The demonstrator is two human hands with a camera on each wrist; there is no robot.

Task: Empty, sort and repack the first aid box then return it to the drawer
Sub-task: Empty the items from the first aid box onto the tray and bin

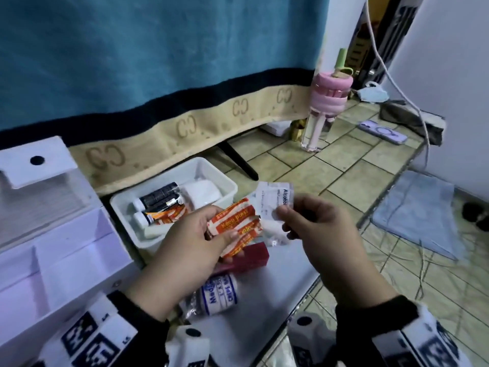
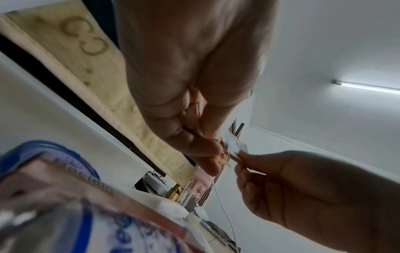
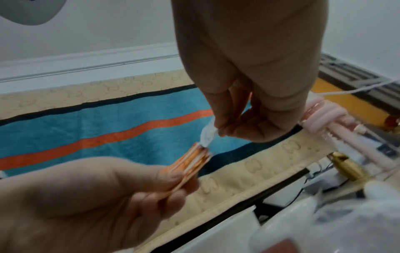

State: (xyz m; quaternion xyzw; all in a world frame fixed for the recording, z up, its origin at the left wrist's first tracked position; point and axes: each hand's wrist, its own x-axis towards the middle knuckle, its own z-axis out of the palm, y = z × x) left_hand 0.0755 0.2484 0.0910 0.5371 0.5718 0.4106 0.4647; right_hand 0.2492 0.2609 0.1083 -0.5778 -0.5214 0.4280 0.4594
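Observation:
My left hand (image 1: 195, 234) grips a fanned stack of orange-and-white plaster sachets (image 1: 235, 229) between thumb and fingers. My right hand (image 1: 315, 223) pinches white alcohol pad sachets (image 1: 276, 198) just beside them; the two bundles touch at their edges. In the right wrist view the orange sachets (image 3: 190, 164) meet the white sachet (image 3: 206, 137) edge-on. The white first aid box (image 1: 58, 250) stands open at the left, its compartments bare. A white tray (image 1: 225, 181) behind the hands holds tubes and a white roll. A crepe bandage roll (image 1: 219, 292) and a red box (image 1: 251, 258) lie under my hands.
A blue blanket with a beige border (image 1: 185, 123) hangs behind the tray. A pink water bottle (image 1: 325, 107) stands on the tiled floor (image 1: 344, 165) at the back right. A white cable (image 1: 412, 102), a phone (image 1: 381, 132) and a blue cloth (image 1: 420, 213) lie further right.

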